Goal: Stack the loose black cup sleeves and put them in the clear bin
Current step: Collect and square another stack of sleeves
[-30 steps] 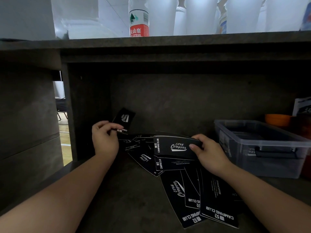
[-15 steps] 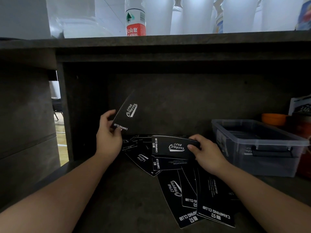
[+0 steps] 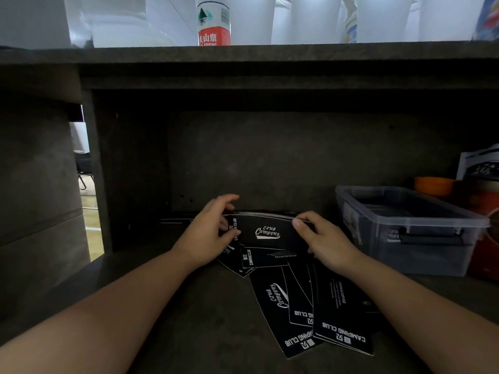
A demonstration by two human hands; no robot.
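Observation:
A small stack of flat black cup sleeves (image 3: 266, 232) with white "Club Camping" print is held upright on the dark shelf between both hands. My left hand (image 3: 208, 233) grips its left end, thumb in front. My right hand (image 3: 321, 238) pinches its right end. Several more loose black sleeves (image 3: 318, 306) lie fanned out flat on the shelf below and in front of the stack. The clear bin (image 3: 432, 255) stands to the right, open-topped, with a dark handle on its front wall.
A dark shelf board (image 3: 243, 58) overhangs the space, with a water bottle (image 3: 213, 21) and white cups on top. An orange bowl (image 3: 434, 186) and printed packaging sit behind the bin. A dark side panel (image 3: 97, 184) closes the left.
My left hand brought its single raised sleeve down and to the right onto the stack in my right hand. Both hands now hold the stack together.

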